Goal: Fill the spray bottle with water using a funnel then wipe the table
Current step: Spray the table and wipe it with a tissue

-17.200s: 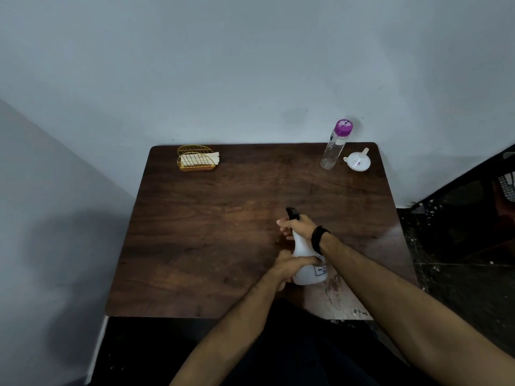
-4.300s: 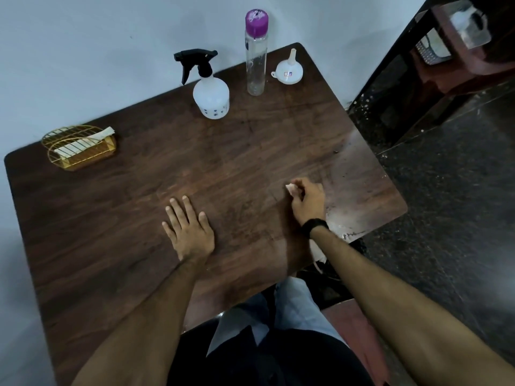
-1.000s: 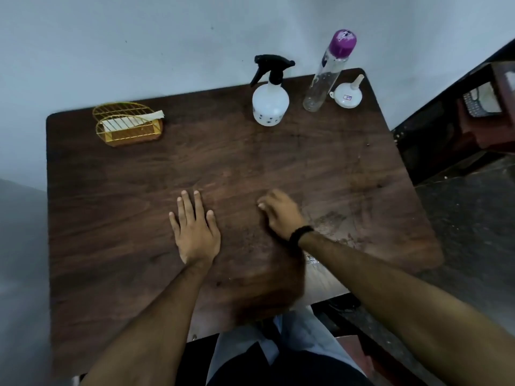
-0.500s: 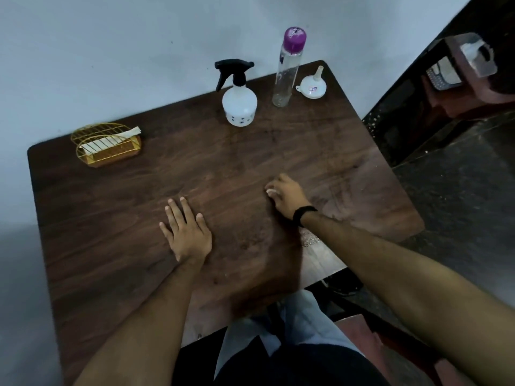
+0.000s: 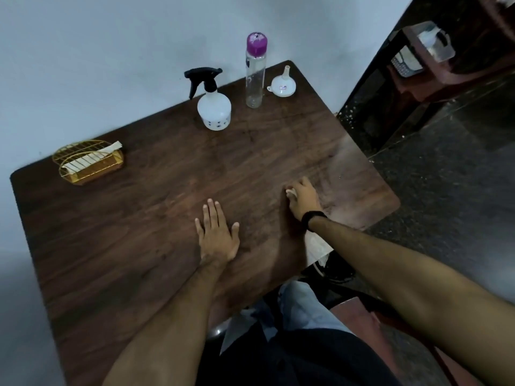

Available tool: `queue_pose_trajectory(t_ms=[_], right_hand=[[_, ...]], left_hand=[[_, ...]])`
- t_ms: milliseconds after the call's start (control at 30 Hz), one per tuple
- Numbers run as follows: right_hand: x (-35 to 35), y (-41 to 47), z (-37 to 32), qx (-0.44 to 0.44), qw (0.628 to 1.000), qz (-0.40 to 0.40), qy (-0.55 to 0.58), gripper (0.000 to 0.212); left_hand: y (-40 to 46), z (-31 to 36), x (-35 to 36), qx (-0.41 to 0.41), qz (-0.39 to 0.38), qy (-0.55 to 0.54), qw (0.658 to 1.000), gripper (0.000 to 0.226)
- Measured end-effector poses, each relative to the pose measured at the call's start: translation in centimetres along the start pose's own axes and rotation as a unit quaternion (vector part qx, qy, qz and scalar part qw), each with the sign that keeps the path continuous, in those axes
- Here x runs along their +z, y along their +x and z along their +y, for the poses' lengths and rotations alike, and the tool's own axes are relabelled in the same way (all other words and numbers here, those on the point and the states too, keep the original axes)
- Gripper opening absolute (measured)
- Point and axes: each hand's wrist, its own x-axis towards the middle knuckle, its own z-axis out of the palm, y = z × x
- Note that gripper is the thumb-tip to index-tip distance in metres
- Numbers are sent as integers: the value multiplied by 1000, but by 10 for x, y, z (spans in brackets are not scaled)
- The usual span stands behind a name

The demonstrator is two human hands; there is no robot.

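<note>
My right hand (image 5: 305, 197) grips a small white wad of tissue (image 5: 290, 192) and presses it on the dark wooden table (image 5: 156, 218) near its right edge. Only a corner of the tissue shows under the fingers. My left hand (image 5: 217, 235) lies flat on the table, fingers straight, to the left of the right hand. At the back stand the white spray bottle (image 5: 214, 108) with its black trigger head, the clear water bottle (image 5: 255, 73) with a purple cap, and the white funnel (image 5: 282, 84) lying mouth down.
A gold wire holder (image 5: 89, 162) with white tissues sits at the table's back left. A pale wall runs behind the table. Dark floor and dark furniture (image 5: 418, 79) lie to the right. A wet sheen marks the table's right side.
My right hand with the tissue has slid to the right across the table. My left hand stays flat in place. The view has swung a little.
</note>
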Motion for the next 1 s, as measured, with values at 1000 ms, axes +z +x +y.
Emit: queue_pose_trajectory(t_ms=[1000], right_hand=[[-28,-136,85,61,989,57,118,12]], left_hand=[[-23,144,3,195,-129,-7,972,69]])
